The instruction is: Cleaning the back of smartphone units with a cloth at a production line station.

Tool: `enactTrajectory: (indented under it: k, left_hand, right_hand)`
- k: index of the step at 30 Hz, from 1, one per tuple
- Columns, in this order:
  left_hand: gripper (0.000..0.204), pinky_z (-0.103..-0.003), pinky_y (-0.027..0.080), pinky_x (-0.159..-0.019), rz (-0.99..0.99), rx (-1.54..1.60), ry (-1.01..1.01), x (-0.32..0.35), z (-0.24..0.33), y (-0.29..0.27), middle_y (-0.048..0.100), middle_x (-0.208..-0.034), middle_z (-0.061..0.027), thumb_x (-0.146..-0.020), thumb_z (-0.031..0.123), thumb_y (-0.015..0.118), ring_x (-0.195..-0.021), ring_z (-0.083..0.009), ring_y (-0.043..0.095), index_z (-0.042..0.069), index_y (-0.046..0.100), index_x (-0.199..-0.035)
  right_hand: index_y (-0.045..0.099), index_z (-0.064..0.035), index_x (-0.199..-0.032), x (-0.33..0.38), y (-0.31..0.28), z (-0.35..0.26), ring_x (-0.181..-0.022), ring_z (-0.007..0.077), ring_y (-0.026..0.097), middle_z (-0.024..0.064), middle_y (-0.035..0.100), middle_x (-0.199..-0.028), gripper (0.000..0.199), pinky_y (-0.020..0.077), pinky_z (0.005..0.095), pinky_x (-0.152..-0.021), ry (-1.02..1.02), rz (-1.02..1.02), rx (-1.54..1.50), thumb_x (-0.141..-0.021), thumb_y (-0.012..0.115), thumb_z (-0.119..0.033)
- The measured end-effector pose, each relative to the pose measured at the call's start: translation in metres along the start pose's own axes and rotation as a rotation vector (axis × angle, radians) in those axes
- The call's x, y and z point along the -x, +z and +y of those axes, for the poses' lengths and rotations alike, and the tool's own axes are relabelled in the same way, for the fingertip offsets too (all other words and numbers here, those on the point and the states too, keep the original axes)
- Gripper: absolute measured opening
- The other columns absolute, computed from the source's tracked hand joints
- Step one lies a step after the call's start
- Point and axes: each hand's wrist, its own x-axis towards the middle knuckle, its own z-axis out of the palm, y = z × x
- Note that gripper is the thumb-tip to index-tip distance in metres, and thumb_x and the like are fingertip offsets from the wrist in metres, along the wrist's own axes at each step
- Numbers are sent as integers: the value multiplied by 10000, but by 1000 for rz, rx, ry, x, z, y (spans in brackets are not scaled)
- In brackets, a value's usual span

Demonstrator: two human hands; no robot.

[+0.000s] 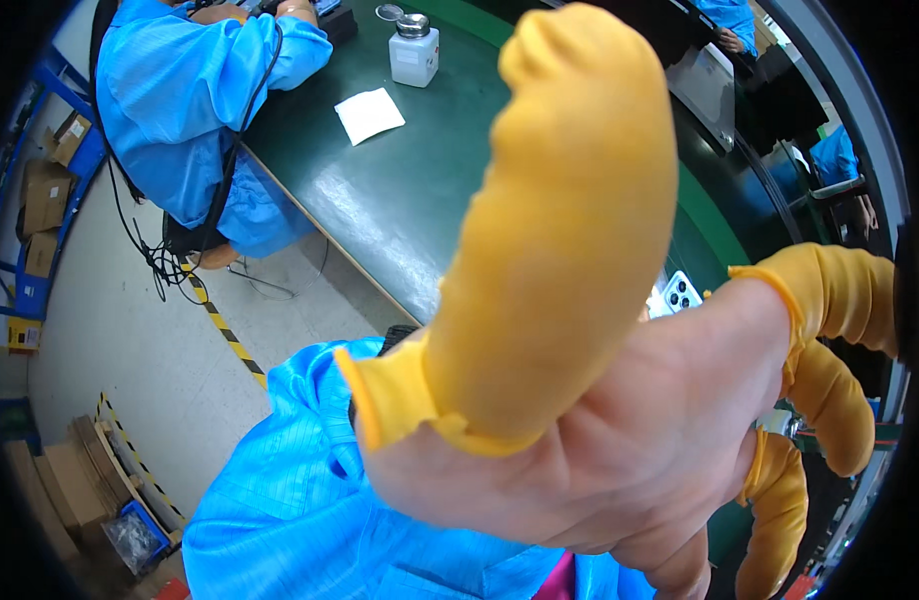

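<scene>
My left hand (650, 430) is raised very close, filling the middle and right of the head view, palm side showing. Yellow finger cots cover the thumb, which points up, and the fingers, which spread and curl toward the right edge. One fingertip runs into the dark rim at the right. Nothing shows in the hand. Its blue sleeve (310, 470) lies at the lower left. My right hand is out of sight. Partly hidden behind the palm is a light-coloured phone (680, 291) with several camera lenses.
The green table (380, 210) carries a white square bottle with a metal top (415, 55) and a white sheet (370, 115). A co-worker in blue (190, 110) sits at the far left, with black cables beside. Cardboard boxes (80, 480) stand on the floor at lower left.
</scene>
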Motion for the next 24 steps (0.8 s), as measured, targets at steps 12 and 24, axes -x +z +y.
enactTrajectory:
  k: [12,24]
  left_hand:
    - [896,-458,495,-915,-408,-169,-6,9,53,-53,402,-1402,-272,-931,630,443,-1147,-329,532,-24,205,-1496]
    - [334,-315,423,-934,234,-1496,157,56,50,-151,532,-1269,-129,-878,93,570,-1137,-216,527,-13,601,-1193]
  right_hand:
    - [580,55,-1025,-24,12,8,-972,418,544,246,559,-1052,341,484,440,-831,-72,109,142,-768,709,-127]
    - [620,108,-883,-60,49,-9,-837,425,578,289,573,-913,312,537,451,-703,62,288,377,-632,665,-71]
